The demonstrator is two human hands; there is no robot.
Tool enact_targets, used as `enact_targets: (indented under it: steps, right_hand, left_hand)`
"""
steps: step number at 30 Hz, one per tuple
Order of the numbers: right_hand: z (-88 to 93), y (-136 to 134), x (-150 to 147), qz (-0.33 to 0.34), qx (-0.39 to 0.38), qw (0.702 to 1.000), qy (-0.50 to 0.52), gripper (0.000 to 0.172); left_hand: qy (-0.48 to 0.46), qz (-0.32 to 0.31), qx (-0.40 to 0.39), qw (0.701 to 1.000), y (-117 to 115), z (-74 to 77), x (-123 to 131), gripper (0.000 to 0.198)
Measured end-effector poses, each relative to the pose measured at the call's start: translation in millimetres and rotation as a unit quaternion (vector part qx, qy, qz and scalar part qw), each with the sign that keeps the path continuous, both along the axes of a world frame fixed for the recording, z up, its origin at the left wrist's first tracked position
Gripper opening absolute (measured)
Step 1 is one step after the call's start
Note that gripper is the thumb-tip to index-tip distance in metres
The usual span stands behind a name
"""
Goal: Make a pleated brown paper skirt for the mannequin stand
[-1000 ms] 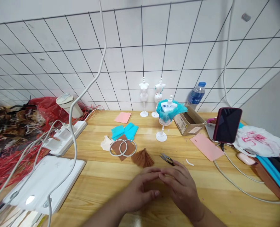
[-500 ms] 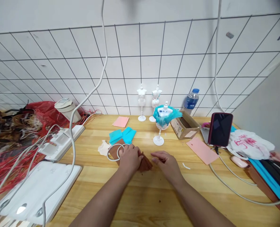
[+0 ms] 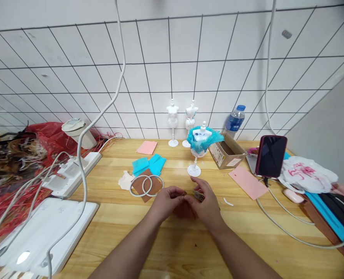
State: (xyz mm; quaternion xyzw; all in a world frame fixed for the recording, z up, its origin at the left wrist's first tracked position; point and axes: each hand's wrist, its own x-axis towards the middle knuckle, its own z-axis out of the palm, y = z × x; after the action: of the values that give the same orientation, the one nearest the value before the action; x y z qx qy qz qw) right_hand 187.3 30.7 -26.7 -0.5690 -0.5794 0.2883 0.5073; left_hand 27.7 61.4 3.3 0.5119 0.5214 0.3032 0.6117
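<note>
My left hand [image 3: 166, 200] and my right hand [image 3: 207, 204] meet fingertip to fingertip low over the wooden table [image 3: 247, 240]. Both are closed in a pinch on a brown pleated paper piece [image 3: 186, 210], which they mostly hide. A small pair of scissors [image 3: 199, 196] lies just behind my right hand's fingers. To the left of my left hand, two white rings [image 3: 146, 185] rest on a brown paper sheet [image 3: 153, 188]. A small white mannequin wearing a teal feather skirt [image 3: 201, 140] stands just beyond my hands.
Teal paper pieces [image 3: 148, 164], two pink sheets [image 3: 146, 147] [image 3: 247, 182], two bare mannequins [image 3: 172, 121], a cardboard box [image 3: 228, 154], a water bottle [image 3: 235, 121] and a phone on a stand [image 3: 270, 155] surround the work spot. Power strips [image 3: 73, 171], cables and red raffia [image 3: 6, 201] fill the left.
My left hand reached out to the brown pleated piece by the rings and brought it back toward me. My right hand closed in on it beside the scissors.
</note>
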Motion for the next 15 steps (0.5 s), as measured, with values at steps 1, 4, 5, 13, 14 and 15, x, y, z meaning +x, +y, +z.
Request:
enact_targets:
  steps: [1, 4, 5, 13, 14, 15]
  right_hand:
    - [-0.1, -0.6, -0.8, 0.003, -0.006, 1.0, 0.001, 0.055]
    - [-0.1, -2.2, -3.3, -0.003, -0.037, 0.999, 0.017, 0.051]
    - [0.2, -2.6, -3.5, -0.01, -0.049, 0.999, 0.022, 0.048]
    - [4.7, -0.4, 1.3, -0.03, -0.058, 0.998, 0.024, 0.036]
    - [4.5, -0.1, 1.4, -0.03, -0.06, 0.997, 0.025, 0.036]
    - [4.1, 0.2, 1.3, -0.029, -0.064, 0.997, 0.028, 0.036]
  left_hand:
    - [0.014, 0.002, 0.012, 1.0, -1.2, 1.5, 1.1, 0.016]
    - [0.053, 0.008, 0.046, 0.998, -4.2, 7.1, 4.1, 0.014]
    - [0.061, 0.009, 0.051, 0.997, -5.0, 8.7, 5.0, 0.015]
    - [0.08, -0.015, 0.071, 0.994, -7.4, 8.0, 6.5, 0.017]
    - [0.077, -0.016, 0.073, 0.994, -7.8, 7.2, 6.5, 0.017]
    - [0.072, -0.019, 0.073, 0.995, -8.2, 6.7, 6.4, 0.017]
